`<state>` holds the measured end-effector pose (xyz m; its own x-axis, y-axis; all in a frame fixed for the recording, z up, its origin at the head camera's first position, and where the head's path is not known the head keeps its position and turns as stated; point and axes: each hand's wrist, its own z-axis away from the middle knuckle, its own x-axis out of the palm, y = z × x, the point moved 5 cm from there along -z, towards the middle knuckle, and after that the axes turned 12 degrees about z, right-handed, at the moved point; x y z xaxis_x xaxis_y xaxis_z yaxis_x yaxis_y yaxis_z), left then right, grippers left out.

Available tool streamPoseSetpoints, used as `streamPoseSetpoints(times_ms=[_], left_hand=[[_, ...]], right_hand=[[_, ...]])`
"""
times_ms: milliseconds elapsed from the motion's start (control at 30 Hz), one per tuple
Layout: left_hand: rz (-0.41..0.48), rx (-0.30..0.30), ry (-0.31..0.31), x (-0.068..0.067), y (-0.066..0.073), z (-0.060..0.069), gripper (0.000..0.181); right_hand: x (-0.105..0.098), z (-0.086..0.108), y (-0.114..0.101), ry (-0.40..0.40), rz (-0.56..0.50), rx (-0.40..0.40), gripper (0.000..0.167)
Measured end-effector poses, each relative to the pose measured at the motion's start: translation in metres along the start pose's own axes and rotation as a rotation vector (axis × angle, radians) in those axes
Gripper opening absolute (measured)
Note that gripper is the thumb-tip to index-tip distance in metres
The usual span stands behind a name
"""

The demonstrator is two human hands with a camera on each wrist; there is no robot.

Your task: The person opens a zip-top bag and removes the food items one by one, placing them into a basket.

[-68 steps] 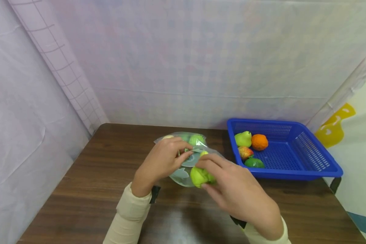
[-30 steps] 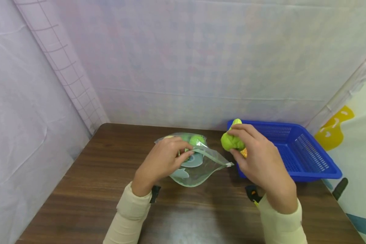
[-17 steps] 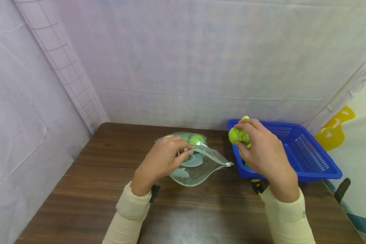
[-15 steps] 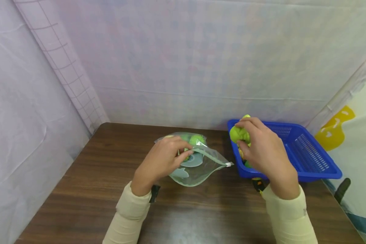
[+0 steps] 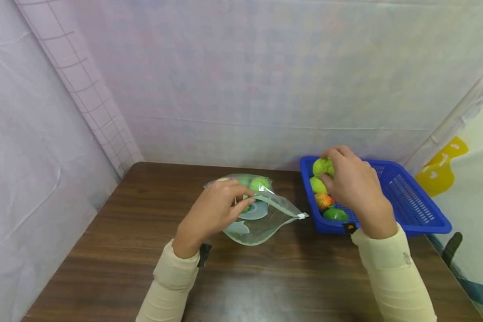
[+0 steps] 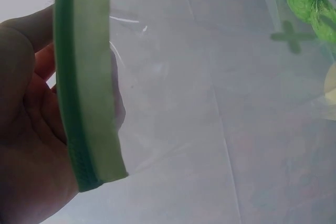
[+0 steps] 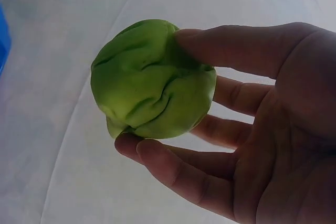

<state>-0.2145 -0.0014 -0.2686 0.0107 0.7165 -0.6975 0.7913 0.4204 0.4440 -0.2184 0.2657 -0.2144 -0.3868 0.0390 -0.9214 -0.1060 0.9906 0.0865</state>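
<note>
My left hand (image 5: 213, 210) pinches the rim of a clear zip bag (image 5: 265, 230) at its mouth. The bag lies on the table with its mouth parted, its green zip strip (image 6: 92, 98) close up in the left wrist view. Inside are several pieces, among them a green round one (image 5: 260, 184). My right hand (image 5: 352, 183) holds a wrinkled green toy fruit (image 7: 152, 82) between thumb and fingertips, over the left back part of a blue basket (image 5: 410, 228). Below it in the basket are a green pear (image 5: 318, 185), a red-yellow fruit (image 5: 324, 201) and a dark green fruit (image 5: 335, 214).
The basket's right part shows bare mesh. Brown wooden table (image 5: 116, 250) surrounds the bag, and a white cloth (image 5: 233, 98) hangs behind it. My right hand hides part of the basket's inside.
My right hand has carried the wrinkled green toy fruit from the bag's mouth rightward and away to over the basket. The left hand has stayed at the bag's rim.
</note>
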Motion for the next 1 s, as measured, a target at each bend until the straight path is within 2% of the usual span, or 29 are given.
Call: streamPoseSetpoints(times_ms=[300,533,733,1000], left_hand=[[-0.001,0.002,0.000,0.000,0.000,-0.001,0.008],[0.007,-0.007,-0.011,0.001,-0.001,-0.001,0.009],[0.013,-0.015,-0.021,0.000,0.000,-0.001,0.009],[0.014,-0.010,-0.016,0.000,-0.001,-0.001,0.008]], right_hand=[[0.008,-0.015,0.019,-0.182,0.035,0.050,0.045],[0.014,-0.022,0.038,-0.280,0.074,0.034,0.051],[0.021,-0.027,0.052,-0.366,0.097,0.024,0.044],[0.044,-0.034,0.066,-0.528,0.093,-0.010,0.045]])
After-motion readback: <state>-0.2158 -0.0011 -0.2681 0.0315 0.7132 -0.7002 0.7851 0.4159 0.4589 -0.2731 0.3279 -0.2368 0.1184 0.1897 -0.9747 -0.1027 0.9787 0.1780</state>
